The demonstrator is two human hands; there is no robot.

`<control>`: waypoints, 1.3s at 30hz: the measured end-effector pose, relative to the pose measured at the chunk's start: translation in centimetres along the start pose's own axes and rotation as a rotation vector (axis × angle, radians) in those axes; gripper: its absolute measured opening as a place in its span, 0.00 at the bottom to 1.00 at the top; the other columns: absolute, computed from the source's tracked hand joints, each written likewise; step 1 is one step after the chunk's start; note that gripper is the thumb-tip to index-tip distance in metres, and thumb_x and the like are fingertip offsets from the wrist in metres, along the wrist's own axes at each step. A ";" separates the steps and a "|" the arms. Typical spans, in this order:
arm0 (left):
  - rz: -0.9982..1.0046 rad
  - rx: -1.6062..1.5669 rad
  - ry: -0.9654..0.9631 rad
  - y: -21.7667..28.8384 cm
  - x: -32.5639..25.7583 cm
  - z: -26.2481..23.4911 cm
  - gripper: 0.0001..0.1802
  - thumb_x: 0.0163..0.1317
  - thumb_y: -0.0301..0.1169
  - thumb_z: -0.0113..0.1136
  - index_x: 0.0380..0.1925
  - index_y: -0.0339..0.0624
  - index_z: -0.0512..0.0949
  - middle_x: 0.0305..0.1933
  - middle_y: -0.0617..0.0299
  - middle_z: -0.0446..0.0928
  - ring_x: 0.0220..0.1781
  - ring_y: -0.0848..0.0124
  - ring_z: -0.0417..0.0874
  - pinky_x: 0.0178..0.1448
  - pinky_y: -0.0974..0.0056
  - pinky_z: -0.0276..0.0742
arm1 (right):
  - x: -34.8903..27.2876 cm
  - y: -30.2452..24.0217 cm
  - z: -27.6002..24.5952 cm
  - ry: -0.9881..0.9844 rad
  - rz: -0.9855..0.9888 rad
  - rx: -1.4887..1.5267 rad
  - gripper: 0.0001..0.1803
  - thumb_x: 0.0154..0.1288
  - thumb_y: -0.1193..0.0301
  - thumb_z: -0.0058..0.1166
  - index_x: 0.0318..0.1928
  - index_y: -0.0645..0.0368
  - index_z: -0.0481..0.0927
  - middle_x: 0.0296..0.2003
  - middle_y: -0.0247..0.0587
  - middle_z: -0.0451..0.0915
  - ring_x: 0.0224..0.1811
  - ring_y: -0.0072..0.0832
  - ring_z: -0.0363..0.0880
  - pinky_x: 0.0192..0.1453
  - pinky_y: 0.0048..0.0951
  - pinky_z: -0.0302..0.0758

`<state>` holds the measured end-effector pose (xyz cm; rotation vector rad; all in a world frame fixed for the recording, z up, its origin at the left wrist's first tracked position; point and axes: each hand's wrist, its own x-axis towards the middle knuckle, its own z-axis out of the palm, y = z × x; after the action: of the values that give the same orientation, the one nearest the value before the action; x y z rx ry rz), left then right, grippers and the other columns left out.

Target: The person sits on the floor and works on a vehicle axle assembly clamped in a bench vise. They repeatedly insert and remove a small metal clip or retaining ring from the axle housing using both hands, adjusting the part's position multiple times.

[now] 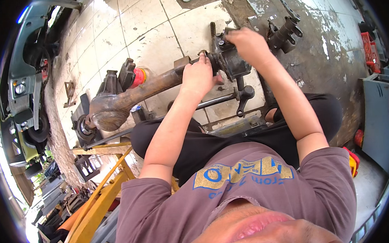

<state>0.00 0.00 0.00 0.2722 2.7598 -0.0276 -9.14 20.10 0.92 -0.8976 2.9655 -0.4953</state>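
A rusty brown axle housing (154, 85) with a bulging middle (109, 114) lies across in front of me. At its right end sits a dark, greasy steering knuckle (236, 63) with bolts on top. My left hand (197, 75) is laid over the tube just left of the knuckle, fingers across its far side and thumb on the near side. My right hand (248, 44) is at the knuckle's upper far corner, its fingers curled and slightly blurred; what they grip is hidden. Below runs a steel rod (217, 100) that meets a dark arm with an eye end (244, 97).
A dark metal part with a tube (284, 33) lies right of my right hand. A red-and-yellow round container (139, 77) stands behind the axle. A yellow frame (96, 208) is at lower left, a grey cabinet (378, 113) at right, and a vehicle (21, 85) at far left.
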 end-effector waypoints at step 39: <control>-0.001 -0.019 0.073 -0.3 -0.1 2.4 0.28 0.64 0.38 0.66 0.61 0.33 0.82 0.76 0.39 0.73 0.55 0.60 0.90 0.55 0.53 0.80 | 0.3 -2.3 -1.5 -0.219 -0.015 -0.226 0.22 0.76 0.71 0.44 0.64 0.56 0.83 0.61 0.40 0.86 0.60 0.43 0.84 0.62 0.46 0.82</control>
<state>0.83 -0.42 -2.18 0.2721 2.8310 0.0084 -8.25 18.56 3.11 -0.9228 2.8518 -0.0556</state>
